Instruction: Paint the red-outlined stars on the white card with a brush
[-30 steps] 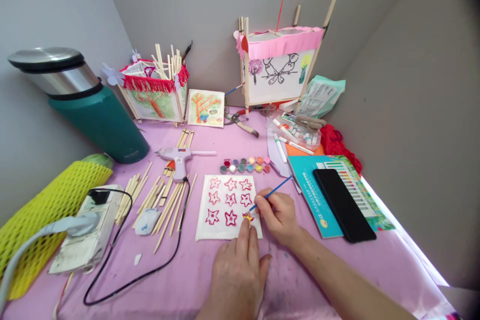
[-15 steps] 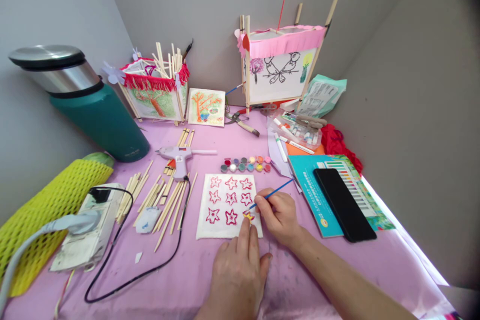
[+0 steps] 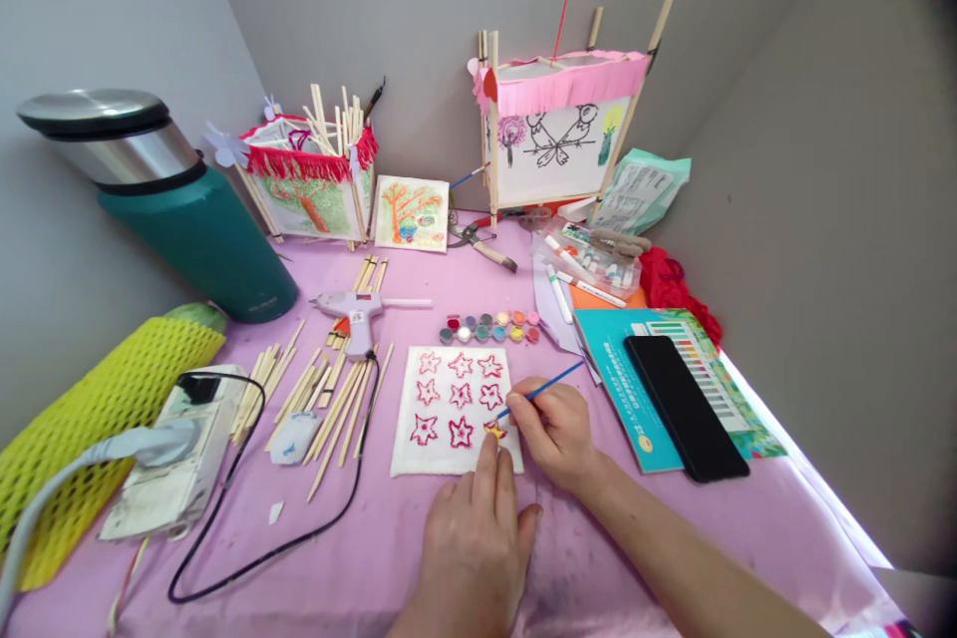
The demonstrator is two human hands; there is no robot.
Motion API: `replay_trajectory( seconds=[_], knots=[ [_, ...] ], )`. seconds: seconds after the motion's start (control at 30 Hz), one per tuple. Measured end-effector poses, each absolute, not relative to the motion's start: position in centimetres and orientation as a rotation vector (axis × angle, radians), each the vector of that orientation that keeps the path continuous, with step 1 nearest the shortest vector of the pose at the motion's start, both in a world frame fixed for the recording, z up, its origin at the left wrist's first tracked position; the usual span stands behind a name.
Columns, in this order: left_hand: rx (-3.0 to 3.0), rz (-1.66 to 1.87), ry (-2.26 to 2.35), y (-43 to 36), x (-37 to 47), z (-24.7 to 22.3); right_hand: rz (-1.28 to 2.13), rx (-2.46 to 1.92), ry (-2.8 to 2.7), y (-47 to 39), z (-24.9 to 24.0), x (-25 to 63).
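A white square sheet [image 3: 444,461] with rows of red-outlined stars lies on the pink cloth; its lower right star [image 3: 494,432] has yellow in it. My right hand [image 3: 554,431] pinches a thin blue paintbrush [image 3: 549,383], its tip at that star. Fingers fairly straight, my left hand [image 3: 478,538] rests on the lower right edge of the sheet, fingertips just below the yellow star, holding nothing. Small round paint pots [image 3: 484,321] stand in two rows just behind the sheet.
A glue gun [image 3: 360,317], wooden sticks [image 3: 348,409] and a power strip [image 3: 175,459] lie left. A teal bottle [image 3: 201,229] stands behind them. A phone [image 3: 686,407] rests on a blue book [image 3: 620,399] at right. Two decorated lanterns [image 3: 553,155] stand at the back.
The brush and my right hand have shifted very slightly. My left hand and the sheet look the same.
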State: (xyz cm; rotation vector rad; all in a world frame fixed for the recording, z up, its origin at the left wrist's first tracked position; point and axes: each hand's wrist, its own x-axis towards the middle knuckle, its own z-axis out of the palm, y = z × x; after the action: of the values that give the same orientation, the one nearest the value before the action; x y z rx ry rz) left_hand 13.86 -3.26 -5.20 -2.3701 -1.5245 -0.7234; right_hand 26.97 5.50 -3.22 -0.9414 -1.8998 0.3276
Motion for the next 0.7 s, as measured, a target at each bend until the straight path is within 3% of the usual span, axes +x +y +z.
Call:
replay_trajectory(
  seconds=[0.43,0.7],
  knots=[
    [-2.357,-0.785,-1.507,-3.24,13.74,-4.93,0.299,-0.943,-1.866,5.33,-2.84,27.16],
    [-2.349,-1.049,-1.44,-3.4,13.26,-4.41,0.288,-0.937,-1.881,5.29,-2.9,27.14]
  ],
)
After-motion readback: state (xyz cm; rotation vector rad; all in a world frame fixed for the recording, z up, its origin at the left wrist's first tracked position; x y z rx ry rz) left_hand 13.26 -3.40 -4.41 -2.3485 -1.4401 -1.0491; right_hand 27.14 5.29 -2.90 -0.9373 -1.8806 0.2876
